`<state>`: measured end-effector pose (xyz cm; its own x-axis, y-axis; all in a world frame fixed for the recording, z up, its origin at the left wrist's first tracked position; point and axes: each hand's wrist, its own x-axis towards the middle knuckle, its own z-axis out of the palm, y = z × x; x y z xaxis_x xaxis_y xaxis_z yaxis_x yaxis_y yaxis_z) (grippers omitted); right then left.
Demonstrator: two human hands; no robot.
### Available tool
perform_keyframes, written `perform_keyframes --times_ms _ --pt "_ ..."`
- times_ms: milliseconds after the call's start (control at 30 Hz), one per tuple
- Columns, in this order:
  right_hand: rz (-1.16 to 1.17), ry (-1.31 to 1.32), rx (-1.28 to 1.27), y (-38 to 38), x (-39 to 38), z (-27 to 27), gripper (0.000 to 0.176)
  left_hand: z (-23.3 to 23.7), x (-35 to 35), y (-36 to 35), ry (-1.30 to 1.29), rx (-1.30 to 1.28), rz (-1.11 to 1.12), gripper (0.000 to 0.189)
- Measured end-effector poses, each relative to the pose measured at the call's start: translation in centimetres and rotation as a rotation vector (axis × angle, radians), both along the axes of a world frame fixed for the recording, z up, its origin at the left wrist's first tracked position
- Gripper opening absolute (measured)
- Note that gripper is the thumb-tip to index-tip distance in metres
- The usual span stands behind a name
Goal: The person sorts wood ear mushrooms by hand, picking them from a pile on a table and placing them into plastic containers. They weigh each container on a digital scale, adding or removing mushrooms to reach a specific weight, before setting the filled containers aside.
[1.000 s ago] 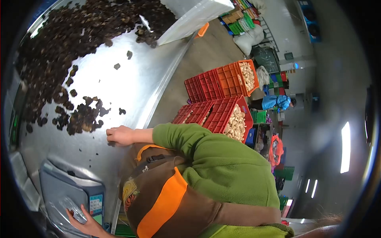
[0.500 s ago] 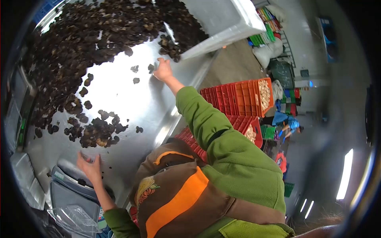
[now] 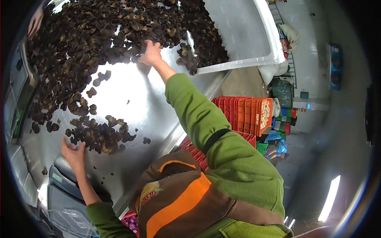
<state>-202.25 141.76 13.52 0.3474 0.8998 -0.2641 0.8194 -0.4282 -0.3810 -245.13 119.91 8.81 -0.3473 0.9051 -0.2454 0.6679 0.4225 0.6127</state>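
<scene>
Dark, wrinkled mushroom-like pieces (image 3: pixel 91 35) cover the upper left of a shiny metal table (image 3: pixel 119 89). My right hand (image 3: pixel 151 54) is at the lower edge of this big heap, fingers apart, touching or just over the pieces. A smaller pile (image 3: pixel 101 135) of the same pieces lies nearer to me. Beside its lower left edge my left hand (image 3: pixel 74 155) is spread, thumb and fingers apart, with nothing visible in it. More pieces fill part of a white foam box (image 3: pixel 254 61) at the top.
Another person's hand (image 3: pixel 35 22) shows at the upper left. Grey scales (image 3: pixel 65 196) and clear plastic trays (image 3: pixel 73 222) stand at the lower left. Red crates (image 3: pixel 234 113) and an orange crate (image 3: pixel 252 115) are beyond the table edge. A person in blue (image 3: pixel 281 146) is farther off.
My right hand has moved up and left to the big heap; loose pieces near it have left the bright metal. My left hand is closer to the small pile. Another person's hand has appeared.
</scene>
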Motion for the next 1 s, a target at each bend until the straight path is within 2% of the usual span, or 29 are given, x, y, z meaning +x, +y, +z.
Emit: perform_keyframes --times_ms 100,133,200,233,267,333,400,467,500,533,633,700,800,933,1000 --pt "0.277 -0.057 0.0 2.5 -3.3 -1.2 0.102 0.2 2.1 5.4 0.032 0.142 -0.176 0.096" --pt "0.362 -0.057 -0.058 2.6 -5.3 -0.5 0.102 1.3 3.4 7.7 -0.076 0.084 -0.136 0.1" --pt "0.525 0.027 -0.077 2.6 -9.1 -0.2 0.101 1.5 4.6 11.4 -0.019 0.229 -0.305 0.104" --pt "0.592 0.067 -0.113 2.2 -11.1 -0.2 0.102 2.4 6.0 12.8 -0.213 0.19 -0.263 0.106" --pt "0.647 0.067 -0.088 1.2 -13.1 0.0 0.103 3.4 7.2 13.8 -0.252 0.14 -0.276 0.11" --pt "0.686 0.252 -0.085 -0.6 -15.7 -0.9 0.098 3.2 8.3 14.1 -0.216 0.207 -0.392 0.113" --pt "0.607 0.39 -0.039 -3.0 -16.8 -1.6 0.093 3.3 8.7 12.9 -0.237 0.167 -0.36 0.111" --pt "0.543 0.691 -0.175 -5.1 -16.5 -2.0 0.087 2.6 8.4 10.9 -0.39 0.259 -0.344 0.104" --pt "0.678 0.781 0.034 -6.6 -16.5 -2.9 0.08 2.8 8.3 9.9 -0.455 0.14 -0.372 0.095" --pt "0.49 0.91 -0.235 -8.0 -16.9 -0.5 0.078 1.8 8.2 8.7 -0.398 0.144 -0.4 0.089" --pt "0.473 0.962 -0.192 -10.8 -16.9 1.2 0.077 3.9 8.6 6.2 -0.38 0.245 -0.37 0.085" --pt "0.643 0.784 0.066 -12.4 -16.9 2.1 0.076 6.5 8.7 4.8 -0.37 0.29 -0.371 0.085" --pt "0.655 0.867 0.072 -14.8 -17.7 6.8 0.075 10.6 7.8 2.2 -0.364 0.382 -0.372 0.085" --pt "0.79 0.926 0.154 -19.0 -21.9 12.5 0.075 17.1 4.1 -3.4 -0.349 0.446 -0.289 0.08" --pt "0.803 0.941 0.026 -21.6 -25.5 16.0 0.076 19.8 1.0 -7.2 -0.313 0.423 -0.22 0.08"
